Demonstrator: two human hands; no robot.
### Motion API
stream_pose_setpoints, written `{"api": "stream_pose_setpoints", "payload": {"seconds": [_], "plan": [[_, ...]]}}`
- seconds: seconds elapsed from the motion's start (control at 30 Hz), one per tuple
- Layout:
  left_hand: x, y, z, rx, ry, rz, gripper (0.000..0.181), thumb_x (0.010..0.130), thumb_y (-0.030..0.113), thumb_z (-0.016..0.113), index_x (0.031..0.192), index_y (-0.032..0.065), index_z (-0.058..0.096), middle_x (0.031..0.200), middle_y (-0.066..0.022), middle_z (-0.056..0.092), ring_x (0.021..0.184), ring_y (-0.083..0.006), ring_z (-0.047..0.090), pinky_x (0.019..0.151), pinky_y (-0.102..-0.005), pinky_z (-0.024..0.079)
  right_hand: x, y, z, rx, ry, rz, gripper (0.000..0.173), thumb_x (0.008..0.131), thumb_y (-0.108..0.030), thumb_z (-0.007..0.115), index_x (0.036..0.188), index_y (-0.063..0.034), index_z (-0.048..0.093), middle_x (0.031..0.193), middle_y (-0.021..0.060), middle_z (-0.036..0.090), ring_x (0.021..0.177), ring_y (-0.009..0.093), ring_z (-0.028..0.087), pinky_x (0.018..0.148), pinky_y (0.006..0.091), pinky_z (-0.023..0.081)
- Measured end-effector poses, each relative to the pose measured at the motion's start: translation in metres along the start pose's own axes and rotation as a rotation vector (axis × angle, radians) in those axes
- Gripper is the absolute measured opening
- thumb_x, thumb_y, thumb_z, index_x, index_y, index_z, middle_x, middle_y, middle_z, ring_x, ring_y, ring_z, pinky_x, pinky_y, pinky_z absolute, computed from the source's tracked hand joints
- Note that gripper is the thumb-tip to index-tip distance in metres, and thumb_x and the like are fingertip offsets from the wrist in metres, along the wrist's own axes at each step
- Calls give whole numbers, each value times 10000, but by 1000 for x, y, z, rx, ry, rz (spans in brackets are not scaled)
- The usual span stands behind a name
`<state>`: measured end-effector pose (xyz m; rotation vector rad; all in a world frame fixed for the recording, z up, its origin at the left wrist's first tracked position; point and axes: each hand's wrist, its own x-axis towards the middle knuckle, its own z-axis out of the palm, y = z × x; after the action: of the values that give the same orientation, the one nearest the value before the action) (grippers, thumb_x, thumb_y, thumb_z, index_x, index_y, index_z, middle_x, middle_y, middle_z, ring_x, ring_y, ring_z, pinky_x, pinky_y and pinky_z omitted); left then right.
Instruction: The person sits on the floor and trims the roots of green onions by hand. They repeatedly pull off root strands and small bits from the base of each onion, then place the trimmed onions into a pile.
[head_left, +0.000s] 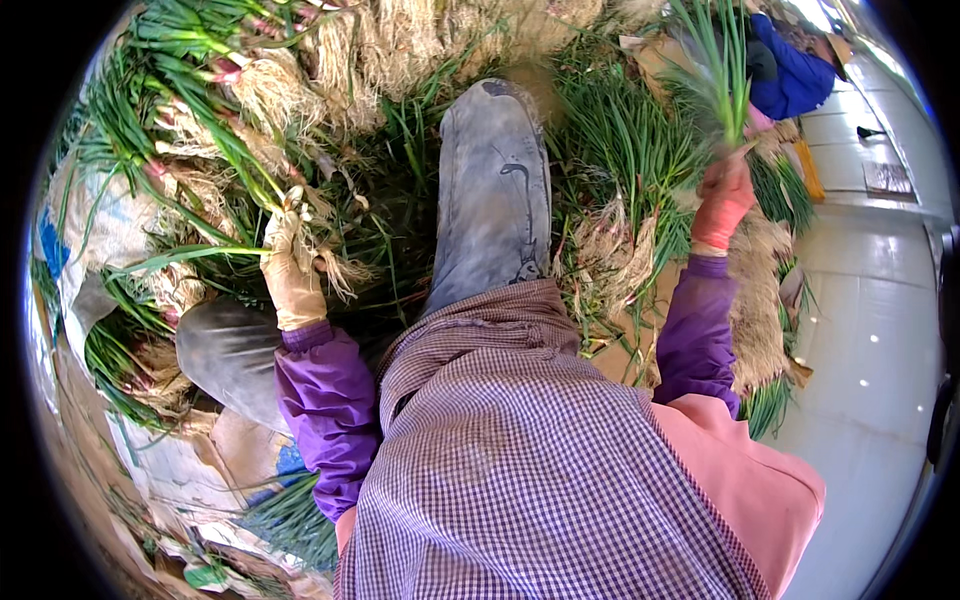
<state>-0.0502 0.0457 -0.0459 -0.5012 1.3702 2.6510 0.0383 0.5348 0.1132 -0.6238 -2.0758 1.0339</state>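
My left hand (289, 274), in a pale rubber glove, is closed around a small green onion plant (289, 201) whose roots hang beside the fingers. At the upper right my right hand (725, 196), in a reddish glove and slightly blurred, holds a bunch of green onions (727, 90) with the leaves pointing up. A large heap of green onions with pale, tangled roots (277, 86) fills the upper left. Between my right hand and my knee lie more green onions (630, 142), their reddish bulbs and roots towards me.
My bent knee in grey trousers (491, 187) stands between the piles. A stacked row of rooted onions (761, 300) lies right of my right arm, beside a pale smooth floor (870, 345). A person in blue (791, 71) is at the upper right. Sacking (165, 465) lies lower left.
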Motion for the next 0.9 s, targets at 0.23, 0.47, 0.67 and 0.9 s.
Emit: {"api": "stream_pose_setpoints", "payload": {"seconds": [0.23,0.47,0.67,0.9], "plan": [[-29,21,31,-125,154,-5,230,895,142,586,1094,27,602,874,-17,651,558,-89,574,378,-199,420,-15,67,4,-1238,-381,50,564,847,-533,524,1197,-91,541,1074,197,636,1006,350,607,843,434,471],[-46,19,30,-94,-98,-33,246,893,159,591,1101,29,598,877,-41,654,628,-111,604,488,-230,488,-141,-109,242,549,-1350,-49,424,913,-322,554,1191,-3,569,1104,101,641,969,181,608,915,304,446],[-84,25,21,121,-53,17,423,958,380,472,1156,28,599,964,-59,679,488,-70,516,513,-203,464,-190,-157,295,874,-1454,383,241,903,-142,572,1089,7,610,852,59,651,744,136,587,715,253,486],[-68,111,15,146,117,589,570,996,467,288,1207,9,556,765,-32,650,481,-54,475,560,-201,485,-199,-61,292,-594,-1442,-1190,268,839,-193,532,1043,-36,604,762,137,642,685,251,641,558,343,499]]}}
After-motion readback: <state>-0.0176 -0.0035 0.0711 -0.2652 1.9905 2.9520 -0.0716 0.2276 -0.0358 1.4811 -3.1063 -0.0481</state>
